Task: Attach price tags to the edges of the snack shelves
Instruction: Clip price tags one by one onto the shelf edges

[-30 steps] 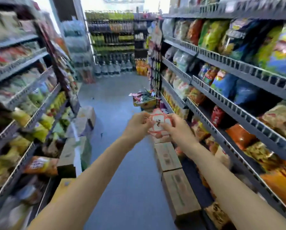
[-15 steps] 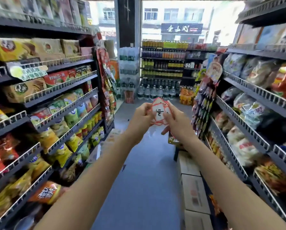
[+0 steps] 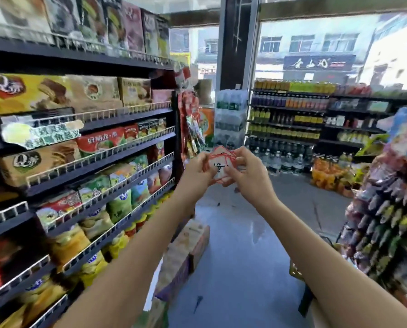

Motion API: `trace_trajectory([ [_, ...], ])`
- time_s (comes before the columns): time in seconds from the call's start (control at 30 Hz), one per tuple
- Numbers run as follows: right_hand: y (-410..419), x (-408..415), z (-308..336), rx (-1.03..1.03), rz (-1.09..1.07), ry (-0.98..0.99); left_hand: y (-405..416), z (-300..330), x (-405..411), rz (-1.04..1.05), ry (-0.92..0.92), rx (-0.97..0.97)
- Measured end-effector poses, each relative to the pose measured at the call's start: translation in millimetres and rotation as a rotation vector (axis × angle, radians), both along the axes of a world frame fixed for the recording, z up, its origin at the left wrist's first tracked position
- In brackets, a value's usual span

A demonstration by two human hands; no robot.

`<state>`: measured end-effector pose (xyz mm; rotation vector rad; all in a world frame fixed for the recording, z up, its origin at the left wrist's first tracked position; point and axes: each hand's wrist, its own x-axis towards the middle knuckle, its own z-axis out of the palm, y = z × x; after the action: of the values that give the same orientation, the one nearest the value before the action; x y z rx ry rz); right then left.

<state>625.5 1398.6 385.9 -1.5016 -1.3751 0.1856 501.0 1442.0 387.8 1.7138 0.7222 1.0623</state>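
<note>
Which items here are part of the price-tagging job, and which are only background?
In the job: price tags, gripped by left hand and right hand; snack shelves on the left.
Background: drinks shelves, cardboard boxes on the floor, hanging snack rack.

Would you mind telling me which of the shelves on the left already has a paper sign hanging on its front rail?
The second shelf from the top: a pale cloud-shaped sign with green writing hangs on its rail; the others show bare wire.

Cardboard boxes (image 3: 186, 252) line the floor (image 3: 240, 256); bottled drinks (image 3: 287, 119) fill far racks.
</note>
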Motion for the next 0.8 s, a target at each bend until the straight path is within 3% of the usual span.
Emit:
trace_trajectory([
  [0.17, 119.9, 22.8, 22.3, 0.064, 0.046, -0.163, 103.1, 23.5, 15.7, 0.253, 0.128, 0.229],
  [0.27, 185.3, 35.7, 33.7, 0.054, 0.283, 0.024, 165.4, 33.0, 21.8, 0.396, 0.234, 0.328],
  [0.37, 252.2, 56.1, 48.1, 0.006, 0.494, 0.190, 224.9, 47.2, 27.9, 0.481, 0.277, 0.330],
  [0.57, 392.1, 84.1, 85.1, -0.023, 0.795, 0.136, 331.0, 81.5, 42.4, 0.603, 0.307, 0.277],
  [0.8, 516.1, 45.2, 104.6, 0.029, 1.025, 0.157, 407.4, 94.3, 22.4, 0.965, 0.254, 0.216],
])
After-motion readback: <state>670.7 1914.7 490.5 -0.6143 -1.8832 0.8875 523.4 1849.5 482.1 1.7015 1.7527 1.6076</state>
